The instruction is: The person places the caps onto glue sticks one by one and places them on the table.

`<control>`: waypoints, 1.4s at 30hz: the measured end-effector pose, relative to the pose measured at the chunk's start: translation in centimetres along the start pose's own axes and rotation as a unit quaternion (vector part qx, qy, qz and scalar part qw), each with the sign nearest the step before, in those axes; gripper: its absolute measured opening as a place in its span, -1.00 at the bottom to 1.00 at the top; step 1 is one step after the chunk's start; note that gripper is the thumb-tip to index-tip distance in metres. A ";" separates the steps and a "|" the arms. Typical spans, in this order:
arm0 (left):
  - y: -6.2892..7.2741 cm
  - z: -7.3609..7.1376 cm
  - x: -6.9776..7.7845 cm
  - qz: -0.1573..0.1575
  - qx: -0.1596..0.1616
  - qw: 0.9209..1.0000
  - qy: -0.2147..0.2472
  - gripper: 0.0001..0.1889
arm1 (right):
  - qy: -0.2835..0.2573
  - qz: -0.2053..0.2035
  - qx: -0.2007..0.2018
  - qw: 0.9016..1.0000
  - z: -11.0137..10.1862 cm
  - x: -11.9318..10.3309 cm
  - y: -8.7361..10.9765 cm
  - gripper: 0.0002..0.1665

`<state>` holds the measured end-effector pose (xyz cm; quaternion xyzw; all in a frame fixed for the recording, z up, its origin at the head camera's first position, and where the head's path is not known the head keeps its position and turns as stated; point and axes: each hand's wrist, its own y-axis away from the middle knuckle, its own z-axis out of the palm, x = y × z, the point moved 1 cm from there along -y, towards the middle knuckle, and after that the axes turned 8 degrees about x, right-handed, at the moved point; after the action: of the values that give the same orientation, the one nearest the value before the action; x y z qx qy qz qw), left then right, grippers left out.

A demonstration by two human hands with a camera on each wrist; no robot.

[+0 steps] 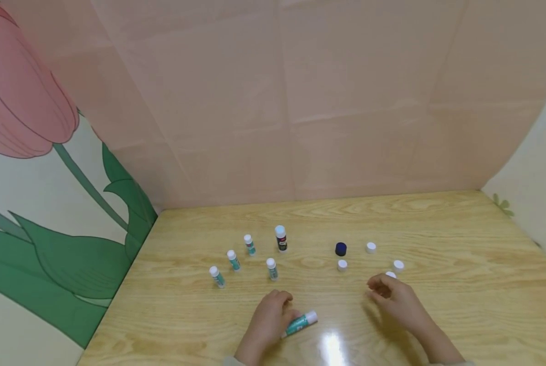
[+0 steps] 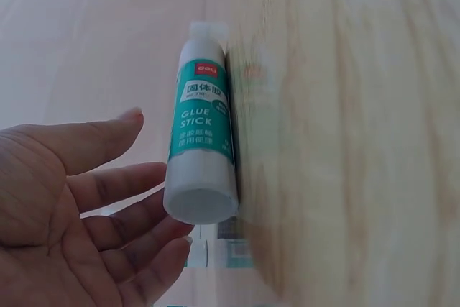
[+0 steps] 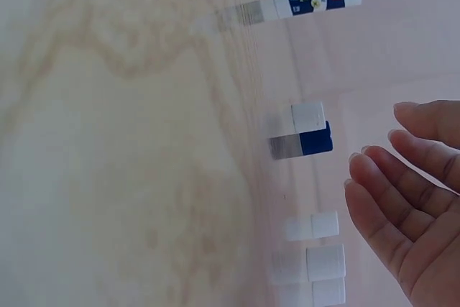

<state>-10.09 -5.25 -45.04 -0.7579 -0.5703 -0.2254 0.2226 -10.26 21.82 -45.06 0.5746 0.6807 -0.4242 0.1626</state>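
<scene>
A teal and white glue stick (image 1: 299,323) lies on its side on the table. Beside it is my left hand (image 1: 269,316), fingers spread and loosely bent, not wrapped round it. In the left wrist view the fingertips (image 2: 172,172) reach the side of the glue stick (image 2: 203,116); whether they touch it I cannot tell. My right hand (image 1: 398,301) hovers with relaxed fingers and holds nothing, close to a white cap (image 1: 390,275). In the right wrist view, several white caps (image 3: 325,262) and a dark blue cap (image 3: 316,139) stand beyond the fingers (image 3: 374,210).
Left of centre, several teal glue sticks (image 1: 217,277) stand upright, with a dark-labelled glue stick (image 1: 281,239) behind them. More white caps (image 1: 371,247) and the dark blue cap (image 1: 340,249) are on the right. A pink sheet (image 1: 346,127) hangs behind the wooden table (image 1: 474,244).
</scene>
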 end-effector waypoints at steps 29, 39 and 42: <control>-0.5 -0.5 -0.7 -0.035 0.062 0.997 0.034 -0.69 | 0.025 -0.006 0.020 0.999 -0.4 0.7 -0.2 -0.81; -0.5 -0.6 -0.7 -0.057 0.075 0.995 0.043 -0.67 | 0.029 0.000 0.017 0.999 -0.7 0.9 -0.3 -0.81; -0.6 -0.6 -0.8 -0.053 0.079 0.995 0.041 -0.67 | 0.031 0.000 0.019 0.999 -0.8 1.0 -0.4 -0.81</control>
<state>-10.88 -6.06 -44.98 -0.6970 -0.6157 -0.2222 0.2928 -10.67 23.06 -45.11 0.5907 0.6771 -0.4191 0.1303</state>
